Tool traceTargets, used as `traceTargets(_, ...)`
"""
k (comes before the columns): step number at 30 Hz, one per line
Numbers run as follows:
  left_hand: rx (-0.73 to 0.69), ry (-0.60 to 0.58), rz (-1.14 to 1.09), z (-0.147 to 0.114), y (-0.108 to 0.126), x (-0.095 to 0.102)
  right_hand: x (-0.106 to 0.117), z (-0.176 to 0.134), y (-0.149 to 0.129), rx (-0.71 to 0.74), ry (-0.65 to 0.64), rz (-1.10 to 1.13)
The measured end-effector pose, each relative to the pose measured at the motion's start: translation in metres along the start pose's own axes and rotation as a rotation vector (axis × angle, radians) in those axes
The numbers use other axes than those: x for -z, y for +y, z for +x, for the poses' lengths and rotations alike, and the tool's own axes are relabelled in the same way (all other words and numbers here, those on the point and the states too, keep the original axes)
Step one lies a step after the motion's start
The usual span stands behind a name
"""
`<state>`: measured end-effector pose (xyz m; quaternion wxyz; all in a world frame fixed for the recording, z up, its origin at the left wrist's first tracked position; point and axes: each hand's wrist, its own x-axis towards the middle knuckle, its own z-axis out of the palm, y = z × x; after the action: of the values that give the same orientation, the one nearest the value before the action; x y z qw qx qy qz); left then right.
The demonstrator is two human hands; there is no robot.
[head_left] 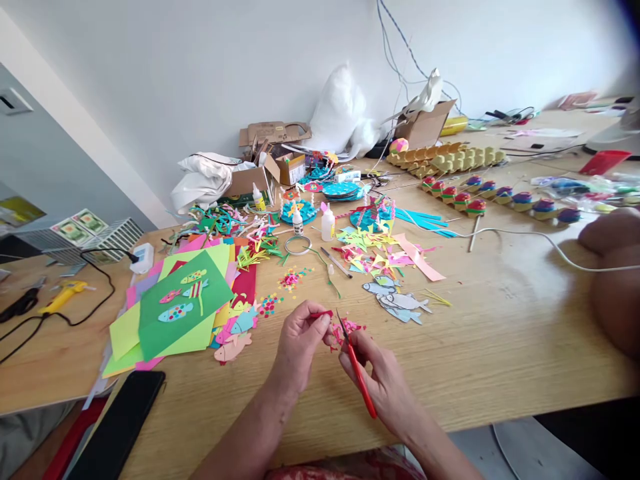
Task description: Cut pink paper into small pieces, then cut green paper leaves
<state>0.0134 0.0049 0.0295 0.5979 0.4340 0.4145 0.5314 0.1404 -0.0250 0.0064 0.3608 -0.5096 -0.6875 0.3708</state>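
Cutting step in hand, by my reading: snipping a small red paper piece into bits, lower centre of frame. Left hand pinches the piece between thumb and fingertips, gap closed to the paper's thickness. Right hand has its fingers wrapped around red-handled scissors; the dark pointed blades rise beside the paper, apart from it. Blade opening too fine to tell. Next move, as judged, calls for a steady edge offered to the blades, left fingertips kept clear of the points. Below the blades and partly behind the hands: loose pile of pink and red snippets, thin, irregular, matt. Materials: left of frame, smooth green sheet bearing flat paper fish, the lowest one a pale blue spotted fish. Right of centre, grey-blue fish cut-outs overlap, dark outlines visible. Centre, round confetti dots and a white plastic glue bottle, upright. Upper right, moulded egg cartons, bumpy, pulp-like. Support: wood-grain tabletop, pale, with a slight sheen.
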Motion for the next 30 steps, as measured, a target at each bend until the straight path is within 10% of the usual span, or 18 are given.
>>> traceTargets(30, 0.079, -0.030, -0.071, -0.0035, -0.0067, -0.0052, -0.0013, 0.0039, -0.0017, -0.001, 0.040, 0.035)
